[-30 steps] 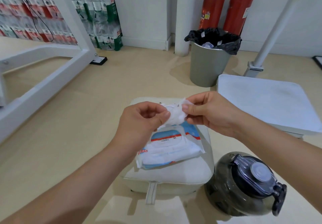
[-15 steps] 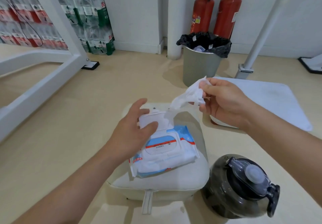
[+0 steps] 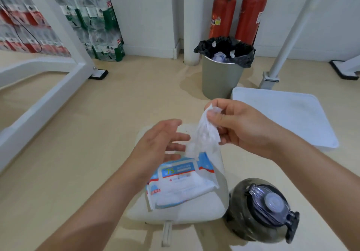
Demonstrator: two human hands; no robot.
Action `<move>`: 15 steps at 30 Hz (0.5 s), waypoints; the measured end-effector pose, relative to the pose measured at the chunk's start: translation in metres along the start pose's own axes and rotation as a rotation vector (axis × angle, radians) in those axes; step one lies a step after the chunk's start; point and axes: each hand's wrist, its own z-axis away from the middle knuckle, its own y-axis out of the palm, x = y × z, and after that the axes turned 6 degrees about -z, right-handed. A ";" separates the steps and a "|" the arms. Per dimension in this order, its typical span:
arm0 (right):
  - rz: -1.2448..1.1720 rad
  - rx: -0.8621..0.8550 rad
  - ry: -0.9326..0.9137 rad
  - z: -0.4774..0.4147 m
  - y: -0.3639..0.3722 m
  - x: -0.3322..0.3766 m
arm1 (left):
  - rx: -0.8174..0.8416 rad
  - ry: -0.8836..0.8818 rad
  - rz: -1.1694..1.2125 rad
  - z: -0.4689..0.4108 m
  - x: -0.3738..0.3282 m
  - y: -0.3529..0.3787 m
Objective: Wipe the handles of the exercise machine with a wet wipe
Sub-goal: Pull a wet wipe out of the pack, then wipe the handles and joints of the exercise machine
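Right hand (image 3: 243, 126) pinches the wet wipe (image 3: 206, 133) between thumb and curled fingers; left hand (image 3: 157, 143) spreads its fingers wide. It has lifted off the wipe pack (image 3: 181, 180) it was pressing.

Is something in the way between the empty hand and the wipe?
No, nothing visible. The left hand is open right beside the wet wipe, which hangs from the right hand's pinch above the pack.

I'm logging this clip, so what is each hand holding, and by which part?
The right hand pinches the wet wipe by its upper end; the rest hangs down. The left hand is open and holds nothing.
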 end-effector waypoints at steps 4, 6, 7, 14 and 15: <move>-0.165 -0.152 0.008 0.053 0.035 0.061 | 0.009 0.009 0.019 0.048 -0.069 0.020; -0.177 -0.229 0.030 0.089 0.050 0.099 | -0.147 -0.027 0.101 0.079 -0.112 0.026; -0.141 -0.247 0.032 0.108 0.057 0.120 | -0.180 -0.059 0.142 0.095 -0.136 0.028; -0.177 -0.513 0.050 0.244 0.111 0.316 | -0.350 -0.063 0.191 0.223 -0.355 0.039; -0.185 -0.524 0.045 0.262 0.120 0.348 | -0.334 -0.035 0.169 0.244 -0.391 0.038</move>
